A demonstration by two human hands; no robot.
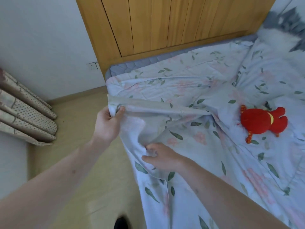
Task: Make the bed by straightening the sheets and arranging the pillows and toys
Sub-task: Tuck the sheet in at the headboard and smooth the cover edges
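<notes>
A pale blue sheet with a leaf and flower print [189, 83] covers the bed, creased toward the middle. My left hand [108, 123] pinches a lifted edge of the sheet at the bed's left side, thumb on top. My right hand [162, 157] lies lower on the same edge, its fingers curled into a fold of the cloth. A red stuffed toy [262, 121] lies on the sheet at the right. A grey and white furry pillow [283, 28] sits blurred at the far right corner by the headboard.
The wooden headboard [156, 25] stands at the back, with the grey mattress [140, 65] exposed below it. A wall socket [92, 66] is left of the bed. Patterned curtains [24, 111] hang at the left. Beige floor [79, 133] runs beside the bed.
</notes>
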